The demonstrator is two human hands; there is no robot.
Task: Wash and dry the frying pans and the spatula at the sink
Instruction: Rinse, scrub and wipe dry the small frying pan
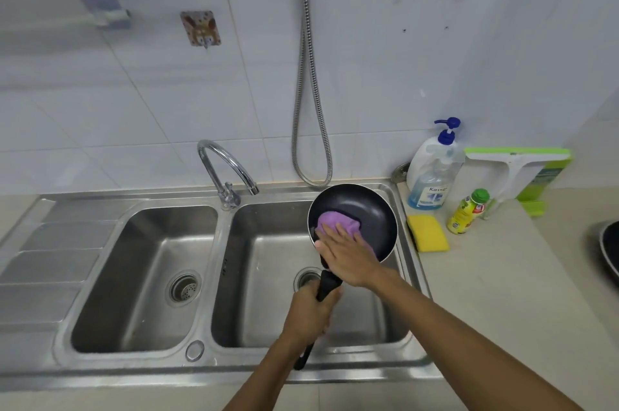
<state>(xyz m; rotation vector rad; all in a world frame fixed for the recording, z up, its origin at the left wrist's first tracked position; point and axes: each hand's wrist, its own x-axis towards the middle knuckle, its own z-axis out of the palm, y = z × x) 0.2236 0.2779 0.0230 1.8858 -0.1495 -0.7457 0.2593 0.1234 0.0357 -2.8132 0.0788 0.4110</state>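
A black frying pan [365, 206] is held tilted over the right basin of the steel double sink [221, 243]. My left hand [310, 312] grips its black handle. My right hand [348, 255] lies flat with fingers spread, pressing a purple cloth [336, 221] against the inside of the pan. The edge of a second dark pan [608, 251] shows on the counter at the far right. No spatula is in view.
The chrome tap [227, 169] stands behind the divider, no water visible. A metal hose [310, 75] hangs on the tiled wall. Right of the sink lie a yellow sponge [428, 233], a soap pump bottle [432, 172], a small yellow bottle [467, 214] and a green-and-white squeegee [512, 172].
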